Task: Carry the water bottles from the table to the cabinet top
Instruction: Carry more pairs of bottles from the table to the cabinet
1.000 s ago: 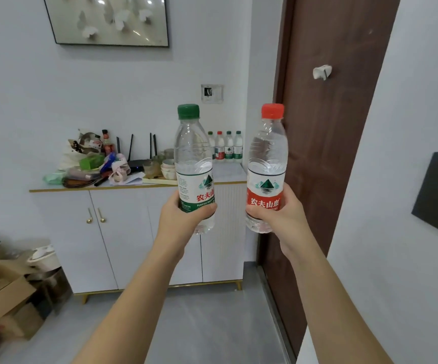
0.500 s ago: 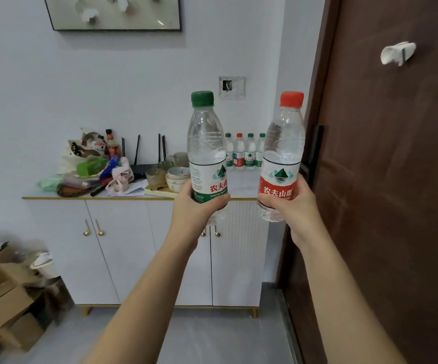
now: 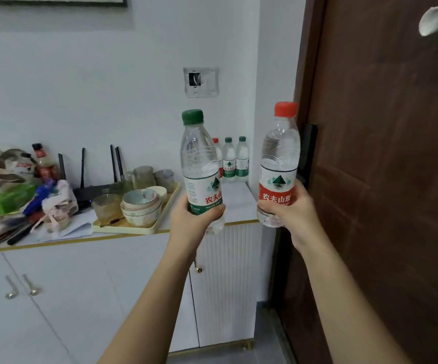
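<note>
My left hand (image 3: 190, 220) grips the lower part of a clear water bottle with a green cap and green label (image 3: 199, 164), held upright. My right hand (image 3: 290, 214) grips a second upright bottle with a red cap and red label (image 3: 279, 158). Both bottles hang in the air just in front of the right end of the white cabinet top (image 3: 236, 203). Against the wall at the back right corner of that top stand three more small water bottles (image 3: 229, 158), one red-capped and two green-capped.
A beige tray (image 3: 134, 227) with stacked bowls and glasses sits left of my left hand. Further left lie a black router (image 3: 92, 190), bags and clutter. A brown door (image 3: 383, 179) stands close on the right. White cabinet doors (image 3: 81, 298) are below.
I have come closer to the cabinet; it and the door look larger, and the view has dropped and shifted right. Both hands still hold their bottles upright.
</note>
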A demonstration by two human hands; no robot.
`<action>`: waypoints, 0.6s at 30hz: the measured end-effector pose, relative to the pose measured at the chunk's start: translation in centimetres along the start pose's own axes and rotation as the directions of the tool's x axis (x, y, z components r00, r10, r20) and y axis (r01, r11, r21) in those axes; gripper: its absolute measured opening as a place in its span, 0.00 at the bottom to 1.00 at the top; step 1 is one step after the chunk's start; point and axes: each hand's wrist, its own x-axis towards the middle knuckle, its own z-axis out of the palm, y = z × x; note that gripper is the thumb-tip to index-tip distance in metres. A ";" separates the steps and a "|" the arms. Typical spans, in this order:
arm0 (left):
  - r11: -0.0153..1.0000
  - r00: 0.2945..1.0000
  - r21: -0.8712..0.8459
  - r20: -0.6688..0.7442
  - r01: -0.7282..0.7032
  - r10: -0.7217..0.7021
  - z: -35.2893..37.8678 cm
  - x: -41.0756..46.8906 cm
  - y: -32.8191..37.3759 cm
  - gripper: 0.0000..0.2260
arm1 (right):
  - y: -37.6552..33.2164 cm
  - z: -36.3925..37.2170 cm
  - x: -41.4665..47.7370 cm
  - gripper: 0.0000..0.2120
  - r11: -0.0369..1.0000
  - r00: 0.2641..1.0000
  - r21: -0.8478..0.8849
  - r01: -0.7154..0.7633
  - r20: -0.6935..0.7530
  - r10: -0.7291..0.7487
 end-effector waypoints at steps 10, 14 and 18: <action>0.997 0.995 0.034 0.071 0.071 -0.073 1.8 17.4 -7.5 0.18 | 7.1 5.0 14.1 0.33 0.996 0.996 -0.072 -0.052 -0.074 0.047; 0.986 0.984 0.056 0.076 0.158 -0.162 2.7 21.1 -11.5 0.23 | 10.6 5.2 17.1 0.31 0.989 0.990 -0.091 -0.116 -0.097 0.107; 0.980 0.980 0.062 0.051 0.189 -0.192 4.0 23.7 -14.3 0.21 | 13.7 5.4 20.5 0.33 0.976 0.982 -0.126 -0.175 -0.095 0.163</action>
